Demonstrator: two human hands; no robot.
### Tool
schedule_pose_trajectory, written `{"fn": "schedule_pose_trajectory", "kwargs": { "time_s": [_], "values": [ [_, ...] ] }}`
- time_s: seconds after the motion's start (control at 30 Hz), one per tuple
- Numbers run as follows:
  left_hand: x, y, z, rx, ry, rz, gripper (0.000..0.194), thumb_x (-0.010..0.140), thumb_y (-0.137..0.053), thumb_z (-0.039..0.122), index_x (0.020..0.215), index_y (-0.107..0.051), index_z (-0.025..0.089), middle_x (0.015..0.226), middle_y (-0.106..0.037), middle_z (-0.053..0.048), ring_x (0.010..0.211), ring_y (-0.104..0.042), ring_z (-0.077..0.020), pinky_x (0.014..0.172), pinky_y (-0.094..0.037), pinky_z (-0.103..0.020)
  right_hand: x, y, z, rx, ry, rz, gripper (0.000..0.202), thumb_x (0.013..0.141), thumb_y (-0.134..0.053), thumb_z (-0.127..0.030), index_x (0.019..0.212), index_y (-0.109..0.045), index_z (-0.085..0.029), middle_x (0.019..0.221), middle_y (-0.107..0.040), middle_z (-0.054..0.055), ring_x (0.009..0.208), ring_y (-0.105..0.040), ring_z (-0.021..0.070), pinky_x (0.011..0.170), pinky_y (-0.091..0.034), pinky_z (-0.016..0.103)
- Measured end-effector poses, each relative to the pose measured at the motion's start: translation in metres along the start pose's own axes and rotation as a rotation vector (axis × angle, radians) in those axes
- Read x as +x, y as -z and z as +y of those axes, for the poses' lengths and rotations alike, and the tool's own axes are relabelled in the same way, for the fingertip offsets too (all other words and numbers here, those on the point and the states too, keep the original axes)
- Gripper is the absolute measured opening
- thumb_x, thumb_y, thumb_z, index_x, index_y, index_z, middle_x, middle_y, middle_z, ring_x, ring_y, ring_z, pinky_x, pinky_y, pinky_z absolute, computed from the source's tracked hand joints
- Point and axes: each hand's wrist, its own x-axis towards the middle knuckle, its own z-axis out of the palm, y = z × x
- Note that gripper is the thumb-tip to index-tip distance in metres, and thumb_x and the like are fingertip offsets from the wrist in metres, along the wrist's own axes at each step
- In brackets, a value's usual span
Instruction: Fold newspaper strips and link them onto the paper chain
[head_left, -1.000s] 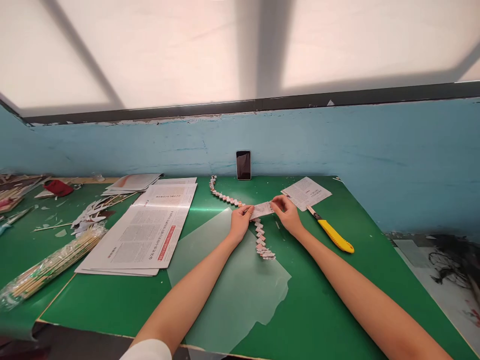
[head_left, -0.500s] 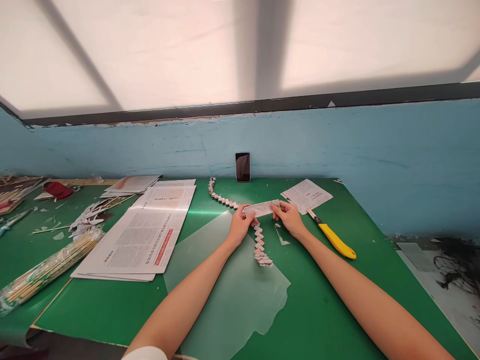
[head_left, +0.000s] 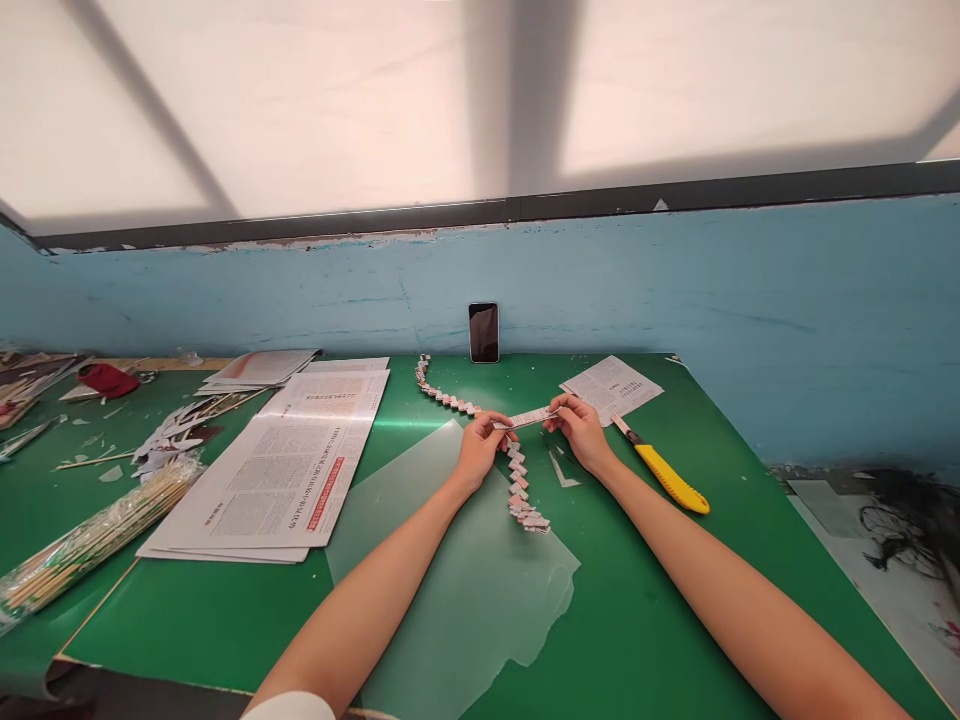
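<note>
Between my hands, a narrow strip of newspaper (head_left: 529,417) is stretched just above the green table. My left hand (head_left: 484,445) pinches its left end and my right hand (head_left: 581,430) pinches the right end. A zigzag chain of folded paper (head_left: 519,485) winds over the table, passing behind or under my left hand, which hides part of it. Its near end rests on a translucent sheet (head_left: 450,590). Right of my hands lie a small piece of newspaper (head_left: 611,385) and a yellow utility knife (head_left: 671,478), its blade end touching the paper.
Stacked newspaper sheets (head_left: 285,460) lie on the left, beside a plastic bag of wooden sticks (head_left: 97,535). A phone (head_left: 484,333) leans against the blue wall. Paper scraps (head_left: 169,435) and a red item (head_left: 109,380) are at the far left. The table's right edge slopes down past the knife.
The newspaper strip showed a broader face before and now looks narrower, tilted or folded lengthwise. Both hands have stayed in nearly the same place, still pinching its ends.
</note>
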Motion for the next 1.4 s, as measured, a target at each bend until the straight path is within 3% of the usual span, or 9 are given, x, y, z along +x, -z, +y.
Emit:
{"fn": "schedule_pose_trajectory", "kwargs": {
  "time_s": [0.23, 0.37, 0.53, 0.7, 0.87, 1.1, 1.17, 1.3, 1.4],
  "values": [
    [-0.007, -0.003, -0.001, 0.21, -0.113, 0.026, 0.015, 0.085, -0.054, 0.023, 0.088, -0.068, 0.021, 0.079, -0.072, -0.003, 0.073, -0.06, -0.0161, 0.067, -0.043, -0.027, -0.001, -0.003, -0.002, -0.129, 0.055, 0.038, 0.026, 0.089, -0.069, -0.047, 0.081, -0.066, -0.022, 0.074, -0.063, 0.002, 0.067, -0.06, 0.0192, 0.068, -0.051, 0.034],
    [-0.009, -0.004, -0.001, 0.257, -0.121, 0.022, 0.017, 0.083, -0.052, 0.019, 0.088, -0.068, 0.021, 0.079, -0.072, -0.002, 0.069, -0.058, -0.0154, 0.065, -0.041, -0.026, -0.001, -0.005, -0.002, -0.193, 0.041, 0.069, 0.038, 0.086, -0.073, -0.051, 0.109, -0.063, -0.023, 0.07, -0.062, -0.001, 0.067, -0.061, 0.0207, 0.069, -0.051, 0.034],
    [-0.011, -0.003, 0.005, 0.186, -0.099, -0.066, 0.018, 0.086, -0.057, 0.029, 0.096, -0.069, 0.02, 0.079, -0.071, -0.004, 0.067, -0.057, -0.0157, 0.065, -0.043, -0.027, 0.0, -0.006, -0.001, -0.207, 0.058, 0.06, 0.044, 0.086, -0.072, -0.053, 0.115, -0.057, -0.023, 0.067, -0.06, -0.003, 0.066, -0.059, 0.02, 0.068, -0.049, 0.034],
    [-0.012, -0.001, 0.008, 0.108, -0.091, -0.19, 0.048, 0.098, -0.044, 0.051, 0.122, -0.064, 0.015, 0.079, -0.071, -0.007, 0.061, -0.054, -0.0152, 0.062, -0.042, -0.027, -0.005, -0.009, -0.004, -0.218, 0.064, -0.015, 0.038, 0.089, -0.069, -0.052, 0.112, -0.058, -0.024, 0.073, -0.063, 0.0, 0.07, -0.061, 0.0209, 0.069, -0.05, 0.034],
    [-0.007, -0.002, 0.003, 0.302, -0.01, -0.207, 0.053, 0.096, -0.047, 0.062, 0.106, -0.071, 0.015, 0.07, -0.063, -0.003, 0.064, -0.052, -0.0147, 0.062, -0.041, -0.026, -0.013, -0.014, -0.008, -0.276, 0.119, -0.125, 0.031, 0.094, -0.066, -0.047, 0.113, -0.06, -0.024, 0.075, -0.06, 0.0, 0.073, -0.062, 0.0206, 0.07, -0.05, 0.033],
    [-0.004, 0.0, -0.001, 0.409, -0.063, -0.209, 0.044, 0.098, -0.047, 0.058, 0.097, -0.067, 0.018, 0.07, -0.055, 0.002, 0.065, -0.049, -0.0125, 0.063, -0.038, -0.024, -0.012, -0.015, -0.009, -0.275, 0.111, -0.106, 0.036, 0.089, -0.072, -0.049, 0.114, -0.062, -0.024, 0.081, -0.063, 0.001, 0.073, -0.062, 0.0195, 0.068, -0.05, 0.031],
    [-0.004, 0.0, -0.001, 0.412, -0.068, -0.209, 0.044, 0.099, -0.046, 0.057, 0.097, -0.067, 0.018, 0.071, -0.056, 0.002, 0.065, -0.049, -0.0126, 0.063, -0.039, -0.024, -0.009, -0.013, -0.008, -0.257, 0.063, -0.129, 0.036, 0.089, -0.071, -0.051, 0.11, -0.064, -0.022, 0.078, -0.065, 0.001, 0.071, -0.062, 0.019, 0.068, -0.05, 0.031],
    [-0.005, -0.001, -0.002, 0.396, -0.064, -0.236, 0.042, 0.099, -0.046, 0.055, 0.099, -0.067, 0.018, 0.073, -0.062, 0.0, 0.064, -0.051, -0.0124, 0.063, -0.039, -0.023, -0.005, -0.008, -0.005, -0.315, 0.031, -0.167, 0.037, 0.092, -0.066, -0.055, 0.079, -0.067, -0.02, 0.067, -0.063, 0.001, 0.063, -0.056, 0.0165, 0.063, -0.045, 0.029],
    [-0.005, -0.001, -0.004, 0.373, -0.055, -0.247, 0.041, 0.099, -0.047, 0.053, 0.103, -0.068, 0.018, 0.072, -0.066, 0.0, 0.062, -0.05, -0.0125, 0.062, -0.039, -0.023, -0.005, -0.007, -0.003, -0.349, 0.055, -0.137, 0.04, 0.092, -0.066, -0.056, 0.074, -0.066, -0.02, 0.066, -0.063, 0.001, 0.063, -0.055, 0.0167, 0.062, -0.044, 0.029]
  ]
}}
